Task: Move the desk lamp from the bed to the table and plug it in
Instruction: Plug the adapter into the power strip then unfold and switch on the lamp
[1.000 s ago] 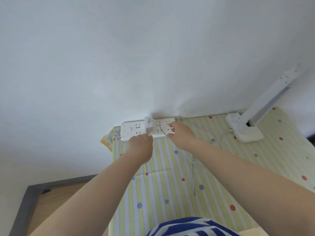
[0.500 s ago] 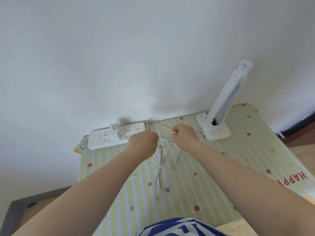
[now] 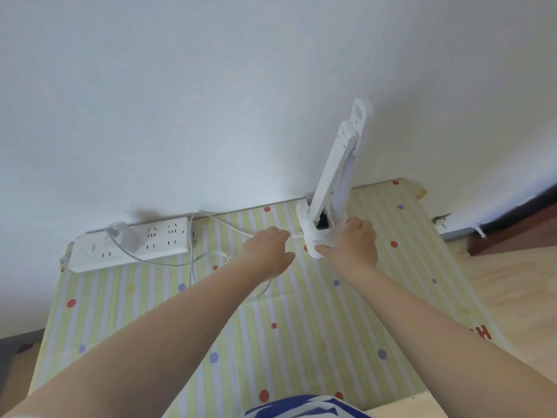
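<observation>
The white desk lamp [image 3: 337, 170] stands folded upright at the back of the table [image 3: 301, 327], close to the wall. My right hand [image 3: 351, 245] grips its square base from the front right. My left hand [image 3: 268, 251] holds the lamp's white cord [image 3: 224, 223] just left of the base, fingers curled round it. The cord loops across the striped cloth to a white adapter [image 3: 125, 236] plugged into the white power strip [image 3: 132, 244] at the back left.
A white wall rises right behind the table. The table's cloth has yellow stripes and coloured dots. Wooden floor [image 3: 518, 282] shows to the right, with a dark skirting along the wall, and a grey-framed floor patch at the lower left.
Both hands moved right, from the power strip to the cord and then to the lamp. My right hand now grips the lamp's base. The view swung right.
</observation>
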